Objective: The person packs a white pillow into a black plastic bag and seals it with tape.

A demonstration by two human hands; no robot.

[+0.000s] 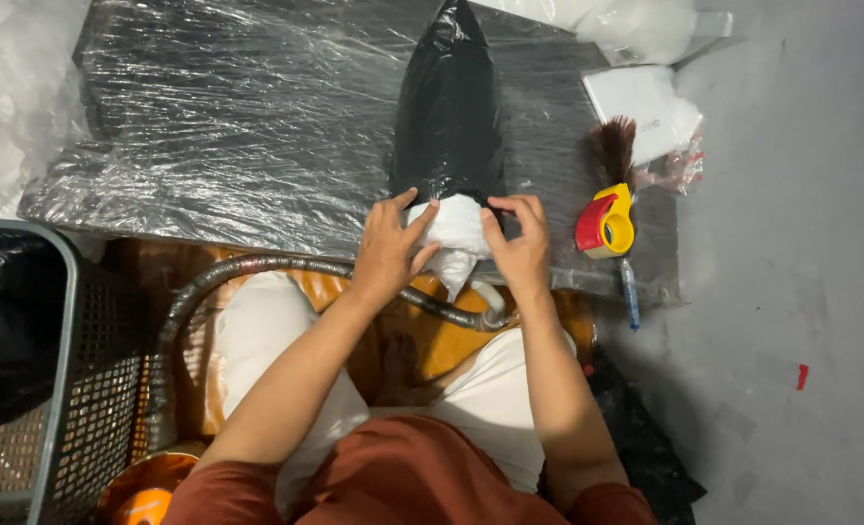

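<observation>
Both hands, left (pixel 385 251) and right (pixel 521 248), pinch the white end (pixel 454 233) of the black bag (pixel 449 112) at the board's (pixel 208 126) near edge. Best gather it tight and even. A tape dispenser (pixel 605 223) lies beside the right hand.

Black plastic-wrapped bundle (pixel 449 107) — white end (pixel 456 238) exposed — lies lengthwise on the film-covered board (pixel 238 126).

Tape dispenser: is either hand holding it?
No, the tape dispenser lies apart from both hands, which grip the white bundle.
</observation>
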